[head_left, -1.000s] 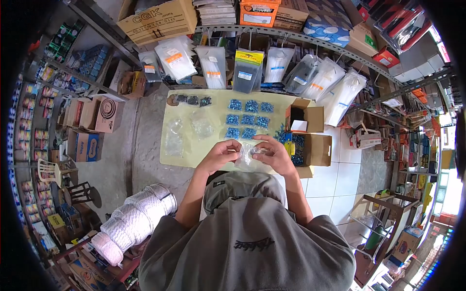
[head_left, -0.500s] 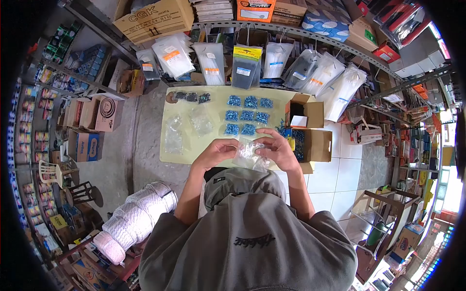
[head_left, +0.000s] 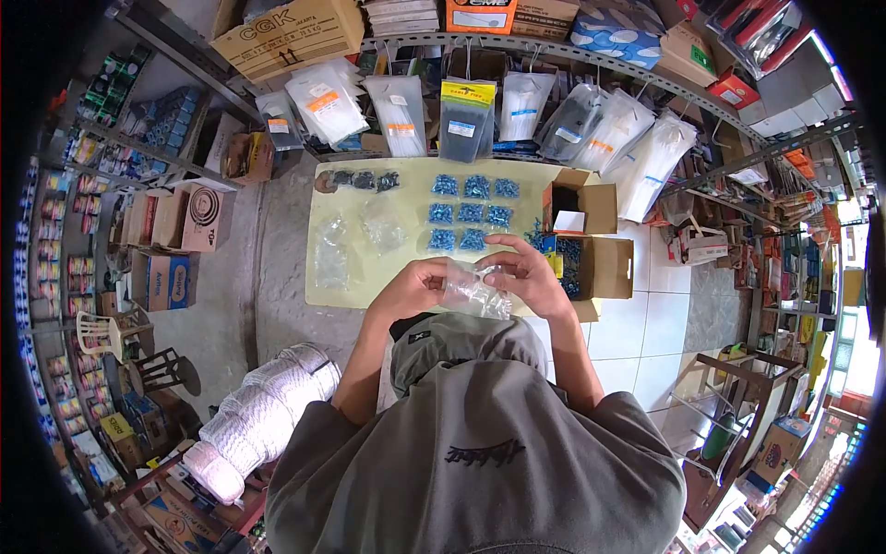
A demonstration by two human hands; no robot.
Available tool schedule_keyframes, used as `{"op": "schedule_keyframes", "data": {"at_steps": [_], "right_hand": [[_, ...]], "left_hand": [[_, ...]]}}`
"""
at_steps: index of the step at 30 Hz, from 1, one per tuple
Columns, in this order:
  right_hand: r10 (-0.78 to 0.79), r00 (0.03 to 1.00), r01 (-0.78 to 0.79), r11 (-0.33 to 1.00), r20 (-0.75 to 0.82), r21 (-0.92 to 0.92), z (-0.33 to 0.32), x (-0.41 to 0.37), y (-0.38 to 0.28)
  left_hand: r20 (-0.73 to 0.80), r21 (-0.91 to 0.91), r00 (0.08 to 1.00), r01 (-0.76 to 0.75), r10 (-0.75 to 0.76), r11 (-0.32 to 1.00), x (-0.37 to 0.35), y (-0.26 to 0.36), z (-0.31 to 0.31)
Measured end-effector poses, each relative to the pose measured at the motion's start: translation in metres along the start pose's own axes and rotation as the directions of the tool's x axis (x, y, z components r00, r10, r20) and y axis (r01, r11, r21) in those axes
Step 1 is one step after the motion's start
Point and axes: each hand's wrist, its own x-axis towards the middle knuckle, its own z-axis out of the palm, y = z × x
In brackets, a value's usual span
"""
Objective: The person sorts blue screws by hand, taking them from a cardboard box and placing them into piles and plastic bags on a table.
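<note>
A crinkled clear plastic bag (head_left: 475,292) is held between my two hands, above the near edge of the pale yellow table (head_left: 369,286). My left hand (head_left: 414,288) pinches its left side. The fingers of my right hand (head_left: 528,279) grip the upper right part of the same bag. Just beyond them, small clear packs of blue pieces (head_left: 470,214) lie in rows. Beside my right hand, an open cardboard box (head_left: 604,268) holds loose blue pieces (head_left: 569,266), too small to name.
Flat clear bags (head_left: 382,226) lie on the table's left half, with dark packs (head_left: 366,180) behind them. Another open carton (head_left: 591,205) stands at the right. Packs of cable ties (head_left: 467,125) hang from the shelf beyond. White rope (head_left: 268,420) sits at lower left.
The bag between my hands looks a little more spread out and less bunched. Both hands stay in nearly the same place, and the view has shifted slightly.
</note>
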Motion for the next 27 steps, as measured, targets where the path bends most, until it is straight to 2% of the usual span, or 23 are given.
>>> {"op": "schedule_keyframes", "data": {"at_steps": [2, 5, 9, 11, 14, 17, 19, 23, 27], "right_hand": [[-0.061, 0.998, 0.061, 0.998, 0.024, 0.001, 0.0, 0.001, 0.0], [0.0, 1.0, 0.0, 0.995, 0.0, 0.104, 0.0, 0.0, -0.003], [-0.017, 0.999, 0.012, 0.994, 0.042, 0.106, -0.004, 0.001, 0.005], [-0.019, 0.998, 0.024, 0.995, -0.053, 0.1, -0.003, 0.001, 0.005], [0.006, 0.998, -0.001, 0.996, -0.06, 0.088, -0.002, 0.002, 0.003], [-0.021, 0.996, 0.029, 0.996, -0.088, 0.086, -0.003, 0.002, 0.009], [-0.024, 0.994, 0.033, 0.996, -0.102, 0.082, -0.003, 0.002, 0.008], [-0.037, 0.988, 0.05, 0.995, -0.149, 0.084, 0.0, 0.002, 0.005], [-0.054, 0.989, 0.07, 0.991, -0.134, 0.112, -0.003, 0.002, 0.009]], "left_hand": [[0.015, 0.059, 1.0, -0.022, 0.021, 0.998, -0.002, 0.006, 0.001], [-0.055, 0.026, 0.998, 0.014, -0.013, 1.0, -0.004, 0.011, 0.005], [-0.107, 0.154, 0.994, 0.034, -0.018, 0.987, -0.008, 0.019, 0.001], [-0.111, 0.191, 0.994, 0.031, -0.01, 0.981, -0.009, 0.02, -0.001], [-0.117, 0.169, 0.993, 0.027, -0.007, 0.985, -0.01, 0.02, -0.001], [-0.151, 0.226, 0.988, -0.011, 0.046, 0.974, -0.01, 0.023, 0.0], [-0.146, 0.251, 0.988, 0.084, -0.048, 0.964, -0.01, 0.028, 0.0], [-0.17, 0.21, 0.982, 0.124, -0.089, 0.97, -0.01, 0.026, 0.0], [-0.173, 0.167, 0.985, 0.04, -0.011, 0.985, -0.01, 0.021, 0.001]]}}
